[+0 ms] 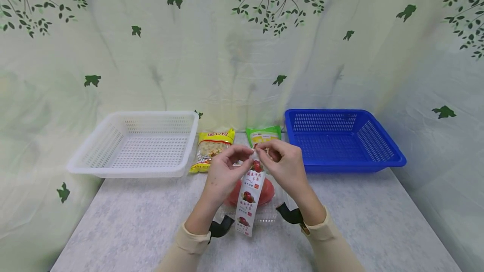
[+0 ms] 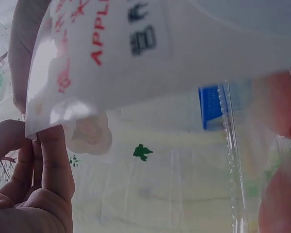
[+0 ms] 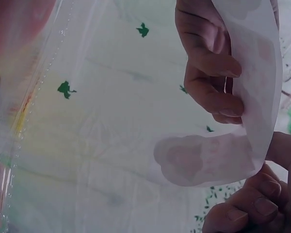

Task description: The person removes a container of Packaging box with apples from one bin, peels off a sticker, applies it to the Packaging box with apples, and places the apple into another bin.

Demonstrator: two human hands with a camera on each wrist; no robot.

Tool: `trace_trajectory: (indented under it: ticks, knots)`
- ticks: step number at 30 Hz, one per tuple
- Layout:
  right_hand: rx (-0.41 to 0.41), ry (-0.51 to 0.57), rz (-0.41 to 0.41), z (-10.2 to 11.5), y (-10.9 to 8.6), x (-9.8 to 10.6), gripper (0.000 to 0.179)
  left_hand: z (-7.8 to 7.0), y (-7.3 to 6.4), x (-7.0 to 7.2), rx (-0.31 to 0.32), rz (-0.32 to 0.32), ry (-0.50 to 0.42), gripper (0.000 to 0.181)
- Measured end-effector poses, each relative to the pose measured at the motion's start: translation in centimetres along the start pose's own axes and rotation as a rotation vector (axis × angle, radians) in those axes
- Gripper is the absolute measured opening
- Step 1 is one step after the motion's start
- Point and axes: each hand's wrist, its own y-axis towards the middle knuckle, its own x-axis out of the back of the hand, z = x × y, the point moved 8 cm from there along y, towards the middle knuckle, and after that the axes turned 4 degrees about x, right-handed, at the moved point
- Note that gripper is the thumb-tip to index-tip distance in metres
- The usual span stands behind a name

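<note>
In the head view, a white strip of apple-printed stickers (image 1: 248, 200) hangs between the hands. My left hand (image 1: 228, 171) pinches its upper end between thumb and finger. Close beside it, my right hand (image 1: 283, 165) pinches the strip's top edge. The left wrist view shows my left hand (image 2: 39, 179) gripping the strip's edge, near a bent-out sticker (image 2: 89, 136). From the right wrist, the label (image 3: 182, 160) curls out from the strip, with my right hand (image 3: 252, 204) at the bend. Behind the strip lies a clear plastic box (image 1: 270, 217) with red contents (image 1: 267, 191).
At the back left stands a white basket (image 1: 151, 171); a blue basket (image 1: 351, 166) is at the back right. Between them lie a yellow food bag (image 1: 206, 148) and a green food bag (image 1: 264, 133), partly hidden by my right hand. Everything rests on a grey table (image 1: 132, 221).
</note>
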Motion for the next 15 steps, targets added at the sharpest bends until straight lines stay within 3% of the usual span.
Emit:
trace_trajectory:
  ticks: [10,15]
  knots:
    - [-0.078,0.071,-0.023,-1.6,0.2,0.3,0.002,0.1,0.0,-0.3,-0.006,0.013,0.025,0.019]
    - [-0.149,0.09,-0.04,-2.6,0.2,0.8,0.009,0.1,0.0,-0.4,-0.013,0.024,0.037,0.019]
